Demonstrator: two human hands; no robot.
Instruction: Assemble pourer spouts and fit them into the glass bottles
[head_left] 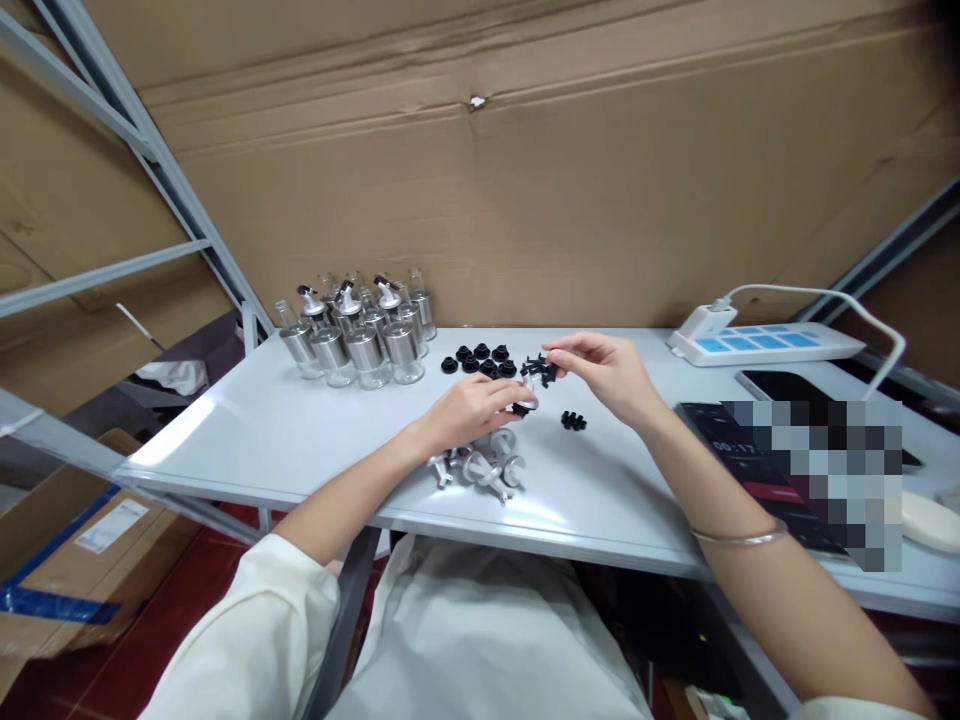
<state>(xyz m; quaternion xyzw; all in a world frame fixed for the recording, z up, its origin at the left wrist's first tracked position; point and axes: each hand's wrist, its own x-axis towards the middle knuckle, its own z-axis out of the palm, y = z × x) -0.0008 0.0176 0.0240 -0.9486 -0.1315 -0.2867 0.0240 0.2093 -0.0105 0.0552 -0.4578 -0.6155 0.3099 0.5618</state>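
My left hand [476, 405] grips a silver pour spout [531, 402] with a black stopper at its base, held just above the table. Beside it, my right hand [600, 370] has thumb and forefinger pinched on a small black piece [553, 371], at the edge of a pile of black spout flaps [534, 366]. Below my left hand lies a heap of loose silver pour spouts [491, 468]. Several round black stoppers [480, 362] lie behind my left hand. A little cluster of black parts [574, 421] sits under my right wrist.
Glass bottles with steel sleeves [365, 355] stand at the back left, some topped with spouts. To the right are a power strip [772, 343] with a white cable and two phones, one dark-screened [795, 395] and one showing a timer [739, 455]. Cardboard [525, 200] walls the back.
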